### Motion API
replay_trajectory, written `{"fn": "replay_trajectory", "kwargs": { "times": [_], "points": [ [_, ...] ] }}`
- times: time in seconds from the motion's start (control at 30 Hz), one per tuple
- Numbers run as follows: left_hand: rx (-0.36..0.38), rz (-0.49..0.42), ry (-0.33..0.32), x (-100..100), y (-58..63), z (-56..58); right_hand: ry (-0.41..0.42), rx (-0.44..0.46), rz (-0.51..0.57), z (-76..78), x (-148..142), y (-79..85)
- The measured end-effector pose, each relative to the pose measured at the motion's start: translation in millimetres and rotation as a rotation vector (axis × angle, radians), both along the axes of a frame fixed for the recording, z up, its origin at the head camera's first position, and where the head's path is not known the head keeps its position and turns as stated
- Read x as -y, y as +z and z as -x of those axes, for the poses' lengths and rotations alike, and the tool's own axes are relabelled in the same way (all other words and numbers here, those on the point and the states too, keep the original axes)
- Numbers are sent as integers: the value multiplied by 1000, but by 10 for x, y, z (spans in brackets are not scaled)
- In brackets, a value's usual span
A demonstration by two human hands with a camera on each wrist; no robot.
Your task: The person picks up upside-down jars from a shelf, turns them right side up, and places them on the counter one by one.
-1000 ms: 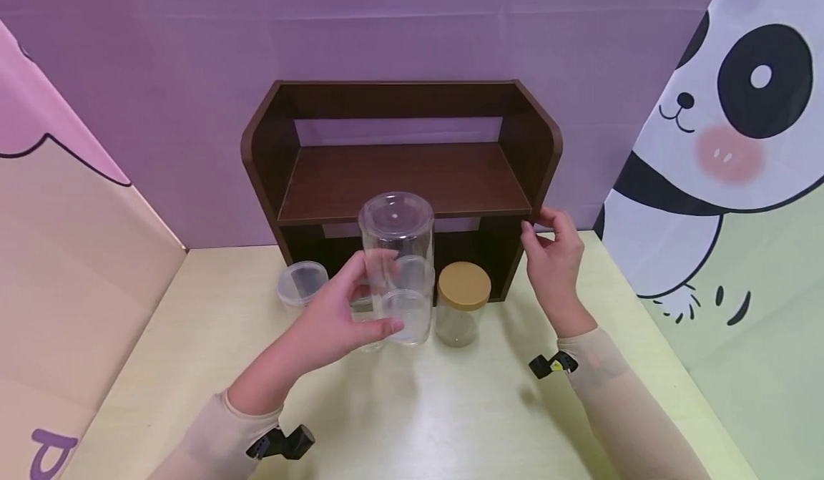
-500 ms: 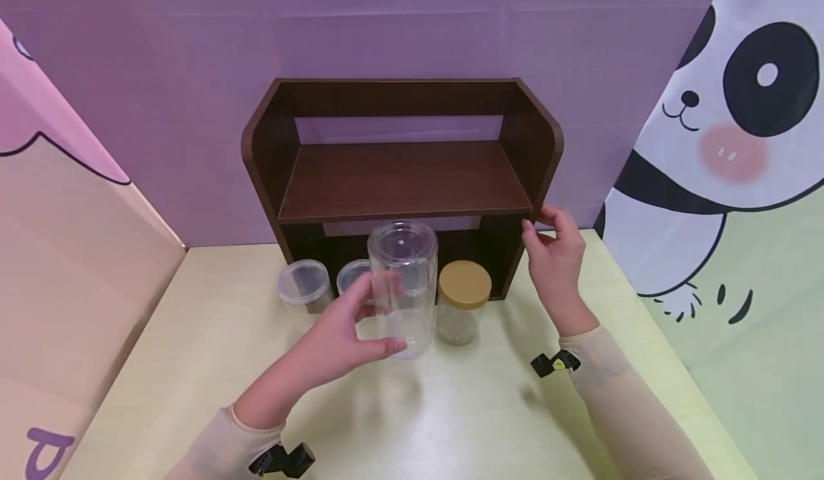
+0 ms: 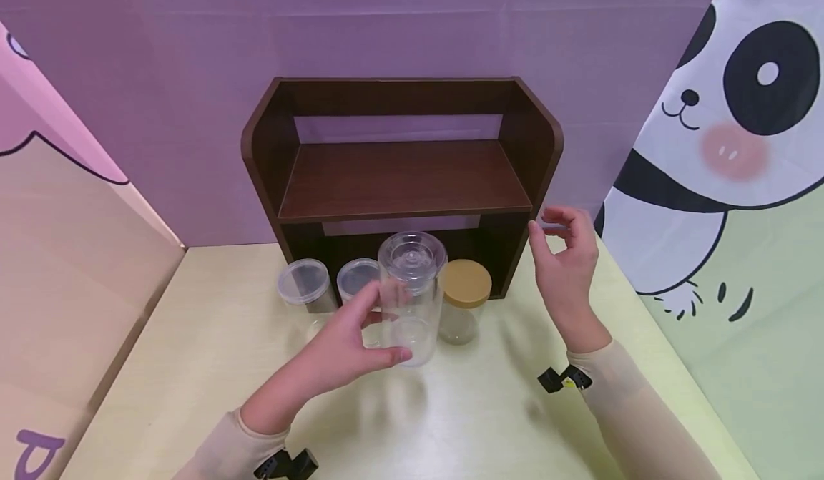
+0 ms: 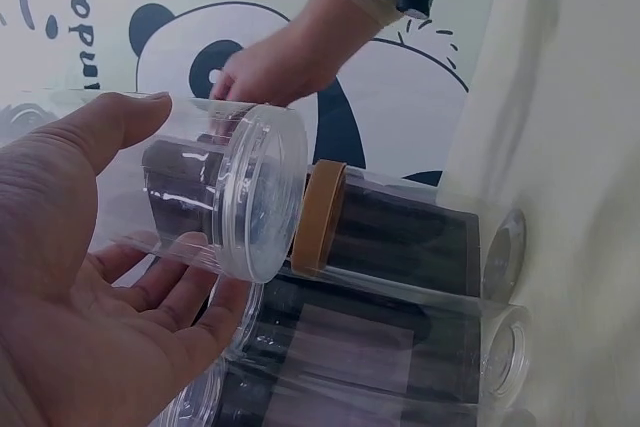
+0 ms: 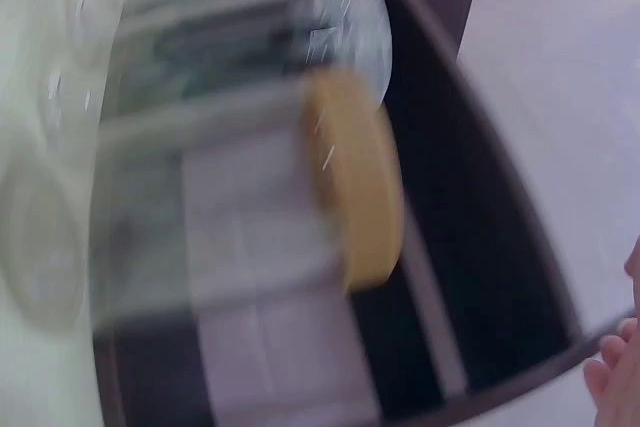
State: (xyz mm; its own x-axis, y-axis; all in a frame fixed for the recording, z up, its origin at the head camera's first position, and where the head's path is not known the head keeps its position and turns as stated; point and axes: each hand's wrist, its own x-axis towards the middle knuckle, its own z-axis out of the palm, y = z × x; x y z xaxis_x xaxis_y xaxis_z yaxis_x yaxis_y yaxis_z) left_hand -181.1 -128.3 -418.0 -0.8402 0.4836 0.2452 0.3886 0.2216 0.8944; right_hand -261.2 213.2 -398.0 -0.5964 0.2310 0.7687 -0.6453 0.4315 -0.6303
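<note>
My left hand (image 3: 350,344) grips a tall clear jar (image 3: 415,301) in front of the shelf, thumb on the near side and fingers around the far side. A ridged clear end of that jar (image 4: 265,192) points toward the table in the left wrist view. Beside the shelf's right side panel, my right hand (image 3: 569,272) is raised with bent fingers and nothing in it. A jar with a tan lid (image 3: 465,284) stands just right of the held jar. Two clear-lidded jars stand to the left, the nearer one (image 3: 360,277) partly hidden by my left hand.
A dark brown two-tier shelf (image 3: 405,179) stands at the back of the pale table (image 3: 450,423). The other clear-lidded jar (image 3: 305,281) is at its left front. A purple cloth (image 3: 399,22) hangs behind, and a panda print (image 3: 734,108) covers the right side.
My left hand has brought the tall jar lower, nearer and slightly right. My right hand has come off the shelf's side panel and moved a little right.
</note>
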Motion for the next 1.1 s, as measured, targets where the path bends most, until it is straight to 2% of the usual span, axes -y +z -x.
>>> {"fn": "replay_trajectory", "kwargs": {
  "times": [0.1, 0.17, 0.27, 0.37, 0.5, 0.7, 1.1],
  "points": [
    [21, 13, 3, -12, -13, -25, 165, 22, -22, -176, 100, 122],
    [17, 14, -6, -23, -25, -39, 354, 64, -70, -296, 178, 214],
    [3, 9, -29, -44, -50, -55, 613, 132, -197, -448, 313, 351],
    [7, 10, -49, -68, -79, -69, 753, 160, -339, -544, 437, 462],
    [24, 21, -67, -97, -131, -79, 813, 215, -435, -607, 540, 552],
    [53, 31, -83, -136, -216, -90, 829, 361, -462, -669, 597, 551],
    [111, 68, -88, -136, -372, -139, 820, 317, -416, -684, 610, 548]
  ]
}}
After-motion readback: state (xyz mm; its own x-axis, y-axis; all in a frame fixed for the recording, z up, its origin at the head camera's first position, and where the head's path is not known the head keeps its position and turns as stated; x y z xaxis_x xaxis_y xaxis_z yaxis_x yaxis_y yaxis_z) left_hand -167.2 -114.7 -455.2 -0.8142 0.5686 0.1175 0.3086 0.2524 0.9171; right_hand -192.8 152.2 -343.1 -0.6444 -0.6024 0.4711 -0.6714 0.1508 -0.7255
